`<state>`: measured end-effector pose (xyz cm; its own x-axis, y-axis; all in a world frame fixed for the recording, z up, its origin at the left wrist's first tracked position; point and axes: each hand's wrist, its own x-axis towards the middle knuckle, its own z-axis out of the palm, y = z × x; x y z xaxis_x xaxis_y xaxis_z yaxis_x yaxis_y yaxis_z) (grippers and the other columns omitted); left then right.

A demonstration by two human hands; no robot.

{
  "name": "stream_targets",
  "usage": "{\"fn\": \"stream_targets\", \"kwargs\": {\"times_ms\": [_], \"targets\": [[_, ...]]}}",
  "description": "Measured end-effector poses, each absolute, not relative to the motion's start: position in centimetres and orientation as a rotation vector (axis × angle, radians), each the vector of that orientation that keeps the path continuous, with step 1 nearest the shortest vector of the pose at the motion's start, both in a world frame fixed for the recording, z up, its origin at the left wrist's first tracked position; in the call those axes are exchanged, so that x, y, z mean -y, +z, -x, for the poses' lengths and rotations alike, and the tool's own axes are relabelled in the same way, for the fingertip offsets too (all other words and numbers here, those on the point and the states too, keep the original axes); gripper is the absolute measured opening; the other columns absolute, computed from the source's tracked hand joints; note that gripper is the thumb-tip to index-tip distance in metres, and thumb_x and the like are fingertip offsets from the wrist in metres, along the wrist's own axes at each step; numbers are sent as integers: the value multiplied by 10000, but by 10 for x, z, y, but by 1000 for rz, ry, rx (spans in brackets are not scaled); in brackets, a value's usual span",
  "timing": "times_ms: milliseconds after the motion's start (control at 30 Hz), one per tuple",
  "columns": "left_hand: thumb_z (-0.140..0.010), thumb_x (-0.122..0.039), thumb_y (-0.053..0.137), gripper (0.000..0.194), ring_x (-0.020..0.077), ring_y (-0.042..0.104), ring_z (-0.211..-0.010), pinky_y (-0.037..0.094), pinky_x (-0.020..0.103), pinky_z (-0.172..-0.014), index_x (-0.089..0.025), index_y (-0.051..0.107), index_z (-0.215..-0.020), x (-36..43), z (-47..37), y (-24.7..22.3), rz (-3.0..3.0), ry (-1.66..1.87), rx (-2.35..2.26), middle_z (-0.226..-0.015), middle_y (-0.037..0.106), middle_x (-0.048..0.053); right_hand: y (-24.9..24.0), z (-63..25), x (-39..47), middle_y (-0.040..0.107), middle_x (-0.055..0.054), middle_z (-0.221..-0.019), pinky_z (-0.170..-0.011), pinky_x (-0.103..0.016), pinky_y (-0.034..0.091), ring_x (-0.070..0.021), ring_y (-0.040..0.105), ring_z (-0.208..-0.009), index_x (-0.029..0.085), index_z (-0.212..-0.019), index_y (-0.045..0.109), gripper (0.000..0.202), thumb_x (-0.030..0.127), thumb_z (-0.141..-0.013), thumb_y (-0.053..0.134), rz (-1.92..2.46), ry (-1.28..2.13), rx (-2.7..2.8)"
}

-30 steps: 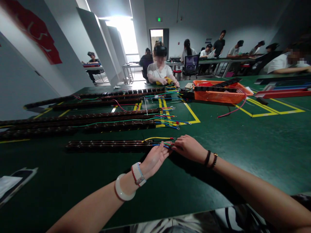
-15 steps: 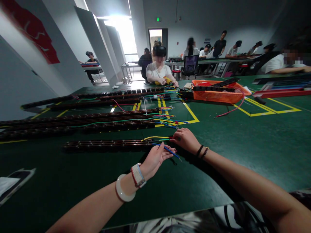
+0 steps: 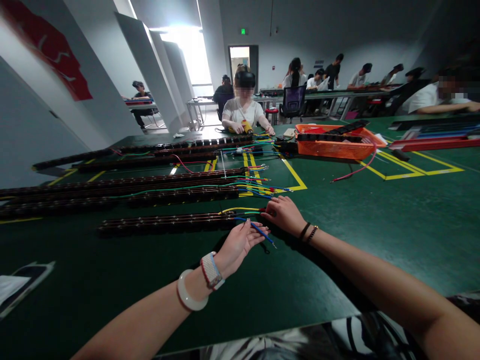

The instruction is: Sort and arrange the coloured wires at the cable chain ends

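My left hand is closed on a blue wire, thumb on top and fingers stretched beneath it. A bare metal terminal shows at the wire's free end. The wire comes out of the right end of a dark ribbed strip lying on the green table. My right hand has its fingers bent together around the ends of a yellow wire and a green wire from the same strip. Its fingertips hide those wire ends; a bit of red shows there.
Longer dark strips with coloured wire ends lie just beyond. An orange basket holds more strips at the back right. Across the table a person handles a yellow tool. A flat tray-like object lies at left.
Both hands keep their hold, and the blue wire's tip has shifted slightly left. The person opposite has turned the yellow tool and moved it a little left.
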<state>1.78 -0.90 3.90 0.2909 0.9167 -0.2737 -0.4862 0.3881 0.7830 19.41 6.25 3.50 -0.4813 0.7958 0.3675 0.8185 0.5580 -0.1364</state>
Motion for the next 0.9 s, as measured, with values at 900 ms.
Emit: {"fn": "stream_targets", "kwargs": {"times_ms": [900], "targets": [[-895, -217, 490, 181, 204, 615, -974, 422, 379, -964, -95, 622, -880, 10, -19, 39, -643, 1044, -767, -990, 652, 145, 56, -190, -16, 674, -30, -739, -683, -276, 292, -123, 562, -700, 199, -809, 691, 265, 336, -899, 484, 1107, 234, 2682]]}}
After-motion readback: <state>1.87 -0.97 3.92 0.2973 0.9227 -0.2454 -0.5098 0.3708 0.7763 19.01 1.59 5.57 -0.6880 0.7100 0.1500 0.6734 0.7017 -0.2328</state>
